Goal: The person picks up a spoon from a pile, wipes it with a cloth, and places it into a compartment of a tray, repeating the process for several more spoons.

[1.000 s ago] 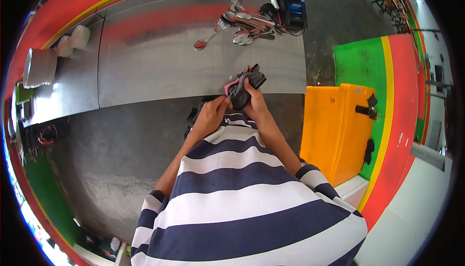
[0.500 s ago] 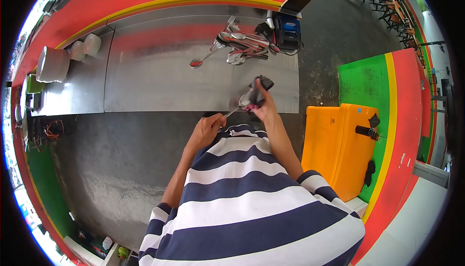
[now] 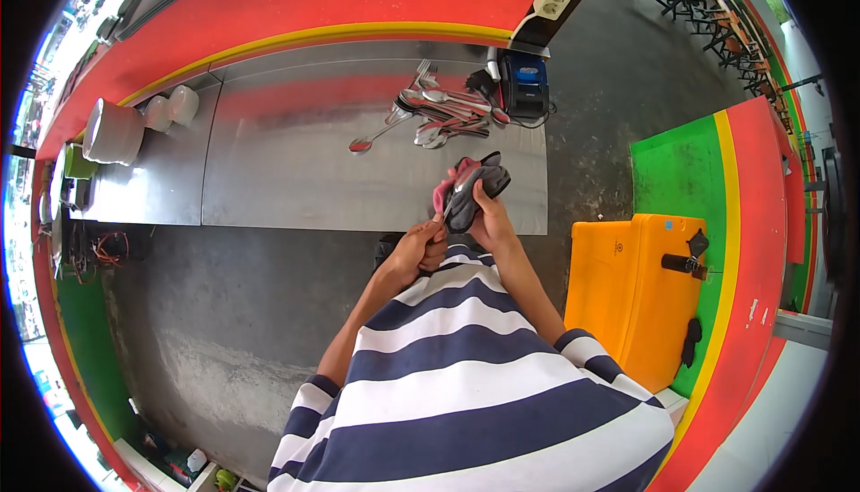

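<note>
My left hand (image 3: pixel 419 248) is closed round the handle of a metal spoon (image 3: pixel 447 211) in front of my body. The spoon's head end goes into a grey and pink cloth (image 3: pixel 466 203), which covers most of it. My right hand (image 3: pixel 490 221) grips this cloth from the right, thumb on top, pressing it about the spoon. Beyond both hands, a loose pile of spoons and forks (image 3: pixel 443 114) lies on the steel table (image 3: pixel 296 169). One spoon (image 3: pixel 360 145) sticks out of the pile to the left.
Behind the pile's right end stands a blue and black device (image 3: pixel 524 84) with a cable. White stacked dishes (image 3: pixel 114 132) and bowls (image 3: pixel 170 108) are at the table's far left. An orange box (image 3: pixel 618 286) stands on the floor to my right, by a green and red low wall (image 3: pixel 685 169).
The cloth has opened out, showing more pink, and now covers the spoon's head. My left hand has moved right and closer to the cloth. The view has tipped slightly.
</note>
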A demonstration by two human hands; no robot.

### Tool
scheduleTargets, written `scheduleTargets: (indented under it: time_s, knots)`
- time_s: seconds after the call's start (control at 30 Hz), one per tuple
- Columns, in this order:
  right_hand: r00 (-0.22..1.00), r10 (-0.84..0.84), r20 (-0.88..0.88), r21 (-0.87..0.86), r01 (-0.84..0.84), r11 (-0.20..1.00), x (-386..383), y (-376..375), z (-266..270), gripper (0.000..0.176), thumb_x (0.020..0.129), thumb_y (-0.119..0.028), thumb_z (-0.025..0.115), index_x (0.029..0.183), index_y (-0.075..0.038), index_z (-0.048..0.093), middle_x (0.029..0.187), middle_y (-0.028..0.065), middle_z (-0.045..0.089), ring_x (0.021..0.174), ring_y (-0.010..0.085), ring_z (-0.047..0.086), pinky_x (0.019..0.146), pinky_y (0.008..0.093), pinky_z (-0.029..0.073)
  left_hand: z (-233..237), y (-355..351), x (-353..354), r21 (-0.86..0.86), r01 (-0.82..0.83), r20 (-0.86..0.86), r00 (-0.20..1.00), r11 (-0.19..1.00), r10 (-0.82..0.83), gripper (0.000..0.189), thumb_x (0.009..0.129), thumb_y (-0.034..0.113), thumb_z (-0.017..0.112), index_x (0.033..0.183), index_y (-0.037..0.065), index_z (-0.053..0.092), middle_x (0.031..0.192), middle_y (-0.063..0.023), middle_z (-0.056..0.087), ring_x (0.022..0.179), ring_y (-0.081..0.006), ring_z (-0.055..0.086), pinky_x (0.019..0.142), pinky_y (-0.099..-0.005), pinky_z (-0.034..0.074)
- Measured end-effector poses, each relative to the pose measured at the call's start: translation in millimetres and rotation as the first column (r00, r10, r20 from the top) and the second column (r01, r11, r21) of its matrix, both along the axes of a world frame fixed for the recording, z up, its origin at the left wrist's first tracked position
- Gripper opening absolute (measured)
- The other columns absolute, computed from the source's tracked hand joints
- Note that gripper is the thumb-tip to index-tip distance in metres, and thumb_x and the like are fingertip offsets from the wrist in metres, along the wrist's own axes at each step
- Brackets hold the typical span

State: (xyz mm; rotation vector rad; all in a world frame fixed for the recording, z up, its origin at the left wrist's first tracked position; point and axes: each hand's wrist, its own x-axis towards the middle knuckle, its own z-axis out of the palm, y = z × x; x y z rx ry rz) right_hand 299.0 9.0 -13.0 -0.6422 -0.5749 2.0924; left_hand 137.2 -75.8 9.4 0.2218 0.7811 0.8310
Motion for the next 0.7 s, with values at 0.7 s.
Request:
scheduleTargets:
  time_s: [0.7]
  knots:
    - [0.591,-0.461,0.662,0.501,0.108,0.858,76,61,-25,0.022,0.089,-0.019,0.072,0.095,0.001,0.067,0.087,0.0038,0.068,0.075,0.0120,0.061,0.070,0.0275,0.048,0,-17,70,0.379,0.158,-0.806,0.541,0.912,0.240,0.041,0.104,0.031,0.040,0.081,0.002,0.057,0.058,0.0005,0.041,0.056,-0.0109,0.039,0.053,-0.0297,0.033]
